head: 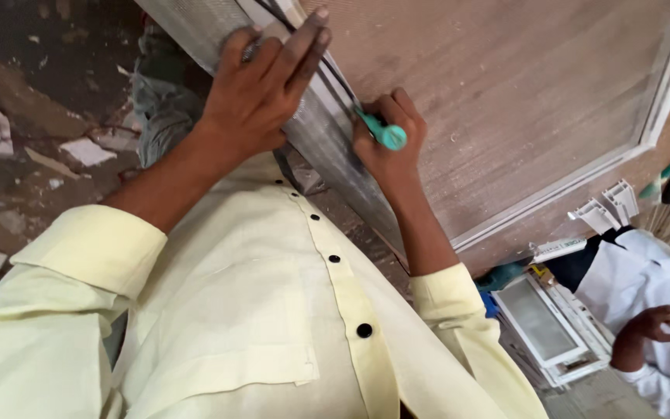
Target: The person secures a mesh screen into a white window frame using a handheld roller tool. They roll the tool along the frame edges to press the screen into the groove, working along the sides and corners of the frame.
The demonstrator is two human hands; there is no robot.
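Wooden board (521,93) under right hand (389,143), fisted.

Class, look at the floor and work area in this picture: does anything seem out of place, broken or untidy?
Yes. Torn pale scraps lie scattered over the dark floor at left, and short white frame offcuts sit loose by the board's edge.

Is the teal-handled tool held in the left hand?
No, the right hand grips the teal-handled tool at the frame's edge, while the left hand lies flat on the mesh screen.
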